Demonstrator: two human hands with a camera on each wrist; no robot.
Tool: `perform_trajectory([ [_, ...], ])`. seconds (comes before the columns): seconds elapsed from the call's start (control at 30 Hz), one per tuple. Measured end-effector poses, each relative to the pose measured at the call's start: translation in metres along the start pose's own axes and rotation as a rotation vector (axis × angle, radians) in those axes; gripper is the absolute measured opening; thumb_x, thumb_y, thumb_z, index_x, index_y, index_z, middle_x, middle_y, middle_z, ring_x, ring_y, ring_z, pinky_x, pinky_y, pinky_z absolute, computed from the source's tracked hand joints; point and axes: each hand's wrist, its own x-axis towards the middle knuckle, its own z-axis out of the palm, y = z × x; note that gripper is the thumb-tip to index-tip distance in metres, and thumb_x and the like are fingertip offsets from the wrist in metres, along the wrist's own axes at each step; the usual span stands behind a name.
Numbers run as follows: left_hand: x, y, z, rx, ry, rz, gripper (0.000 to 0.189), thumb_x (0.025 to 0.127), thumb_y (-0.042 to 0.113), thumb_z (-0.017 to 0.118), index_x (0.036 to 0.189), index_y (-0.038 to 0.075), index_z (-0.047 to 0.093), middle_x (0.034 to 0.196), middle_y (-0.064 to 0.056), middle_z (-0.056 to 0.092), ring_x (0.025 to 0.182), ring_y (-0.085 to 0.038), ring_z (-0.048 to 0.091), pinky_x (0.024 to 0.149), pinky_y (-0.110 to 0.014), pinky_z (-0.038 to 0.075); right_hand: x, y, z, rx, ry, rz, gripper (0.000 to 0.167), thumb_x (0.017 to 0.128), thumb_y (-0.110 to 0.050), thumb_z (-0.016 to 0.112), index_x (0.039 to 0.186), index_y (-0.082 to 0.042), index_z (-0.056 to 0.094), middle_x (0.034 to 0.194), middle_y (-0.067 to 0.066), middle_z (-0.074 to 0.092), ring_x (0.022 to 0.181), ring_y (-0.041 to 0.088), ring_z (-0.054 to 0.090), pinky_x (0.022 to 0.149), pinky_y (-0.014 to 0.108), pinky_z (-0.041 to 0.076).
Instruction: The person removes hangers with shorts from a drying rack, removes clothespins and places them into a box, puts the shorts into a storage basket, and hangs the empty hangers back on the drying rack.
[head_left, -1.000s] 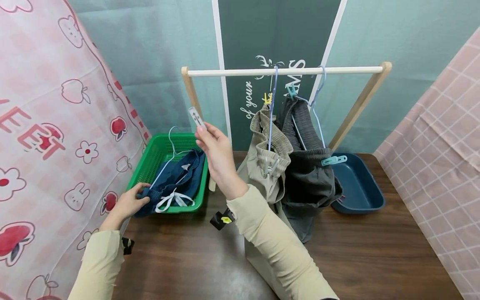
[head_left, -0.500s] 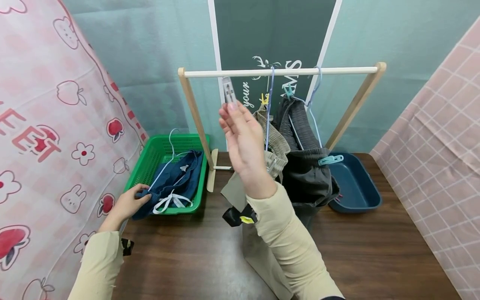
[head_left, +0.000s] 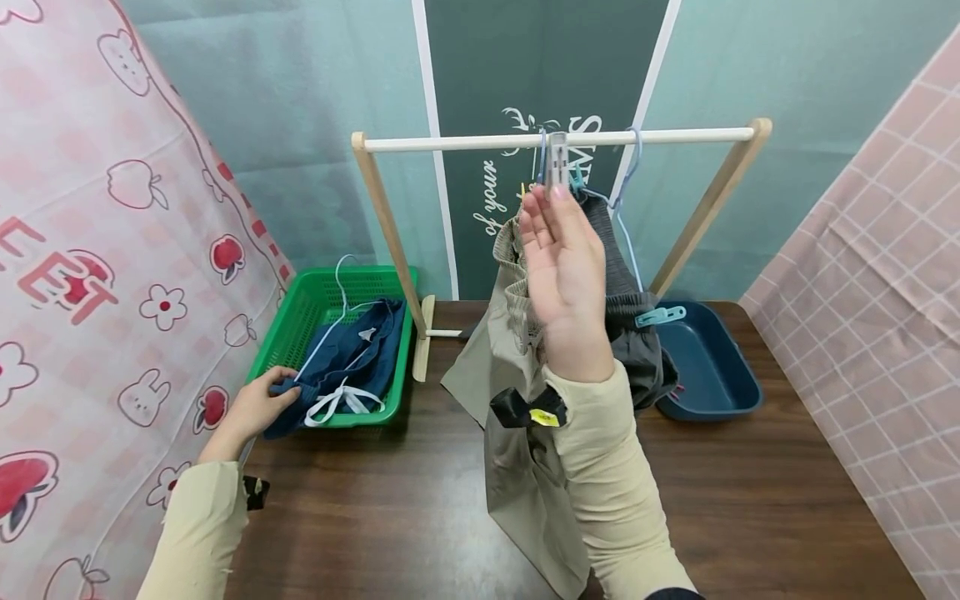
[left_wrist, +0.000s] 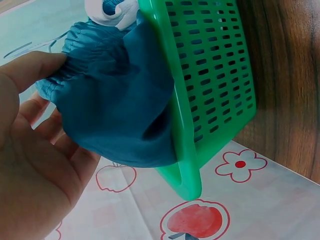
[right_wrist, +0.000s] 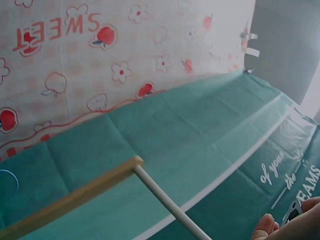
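Observation:
My left hand point(head_left: 253, 412) pinches the waistband end of a pair of dark blue pants point(head_left: 371, 346) with a white drawstring point(head_left: 347, 398). The pants lie in a green basket point(head_left: 281, 333), one corner hanging over its near rim, and a light blue hanger point(head_left: 341, 287) runs into the waistband. In the left wrist view, thumb and fingers point(left_wrist: 42, 65) hold the gathered elastic point(left_wrist: 75, 55). Raised before the rack, my right hand point(head_left: 568, 283) pinches a clear clothespin point(head_left: 558, 158) between thumb and fingers, its free end pointing up. At the lower right of the right wrist view the clothespin point(right_wrist: 294, 212) partly shows.
A rack with a white bar point(head_left: 450, 143) and wooden legs point(head_left: 390, 229) stands on the brown table point(head_left: 375, 517). Khaki pants point(head_left: 513, 450) and dark grey pants point(head_left: 637, 358) hang from it, partly behind my right arm. A blue basin point(head_left: 720, 367) sits at right.
My right hand has carried the clothespin rightward from above the basket to before the hanging pants, up to the bar's height in view. The left hand keeps its grip on the blue pants.

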Motion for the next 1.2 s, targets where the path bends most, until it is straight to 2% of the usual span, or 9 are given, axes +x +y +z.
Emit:
perform_trajectory([
  [0.13,0.000,0.000,0.000,-0.007,0.003,-0.002,0.037,0.096,0.019,0.052,0.126,-0.002,0.049,0.128,-0.036,0.048,0.109,-0.050,0.053,0.082,-0.055,0.048,0.005,-0.012,-0.011,0.063,0.039,-0.045,0.010,0.096,-0.007,0.054,0.102,-0.001,0.060,0.090,0.008,0.062,0.083,0.017,0.059,0.076,0.022,0.050],
  [0.23,0.000,0.000,0.001,-0.010,0.005,-0.006,0.037,0.096,0.019,0.052,0.126,-0.002,0.049,0.128,-0.036,0.048,0.110,-0.050,0.053,0.082,-0.055,0.048,0.009,-0.024,-0.019,0.129,0.064,-0.072,0.020,0.095,-0.005,0.055,0.114,0.001,0.057,0.090,0.010,0.061,0.082,0.018,0.058,0.075,0.023,0.050],
  [0.37,0.000,-0.001,0.002,-0.014,0.006,-0.008,0.037,0.097,0.019,0.051,0.127,-0.002,0.048,0.128,-0.036,0.048,0.110,-0.050,0.053,0.082,-0.055,0.047,0.016,-0.041,-0.032,0.213,0.084,-0.115,0.022,0.095,-0.004,0.053,0.116,0.002,0.055,0.087,0.012,0.061,0.078,0.020,0.059,0.070,0.024,0.050],
  [0.43,0.000,-0.001,0.002,-0.016,0.002,-0.014,0.037,0.097,0.020,0.051,0.128,-0.002,0.048,0.129,-0.036,0.047,0.110,-0.050,0.052,0.082,-0.055,0.047,0.019,-0.050,-0.038,0.234,0.096,-0.142,0.018,0.096,-0.004,0.053,0.112,0.002,0.056,0.087,0.012,0.060,0.078,0.021,0.059,0.069,0.025,0.050],
  [0.7,-0.001,-0.001,0.002,-0.020,0.001,-0.018,0.039,0.098,0.021,0.050,0.129,-0.002,0.047,0.129,-0.037,0.045,0.111,-0.052,0.052,0.083,-0.057,0.047,0.026,-0.082,-0.069,0.304,0.169,-0.237,0.024,0.095,-0.005,0.055,0.119,-0.002,0.053,0.091,0.015,0.060,0.080,0.023,0.059,0.068,0.027,0.051],
  [0.9,-0.002,-0.002,0.002,-0.023,0.020,-0.010,0.038,0.098,0.020,0.051,0.128,-0.002,0.049,0.127,-0.036,0.047,0.106,-0.050,0.055,0.081,-0.055,0.047,0.030,-0.103,-0.099,0.388,0.241,-0.258,0.022,0.095,-0.006,0.055,0.117,-0.007,0.054,0.089,0.016,0.059,0.077,0.026,0.059,0.066,0.030,0.051],
  [1.2,0.000,-0.001,0.004,-0.015,0.023,0.002,0.036,0.097,0.019,0.051,0.127,-0.002,0.050,0.125,-0.035,0.049,0.104,-0.048,0.056,0.081,-0.056,0.047,0.039,-0.115,-0.135,0.331,0.370,-0.275,0.014,0.094,-0.005,0.056,0.108,-0.004,0.057,0.080,0.014,0.059,0.072,0.024,0.057,0.065,0.031,0.049],
])
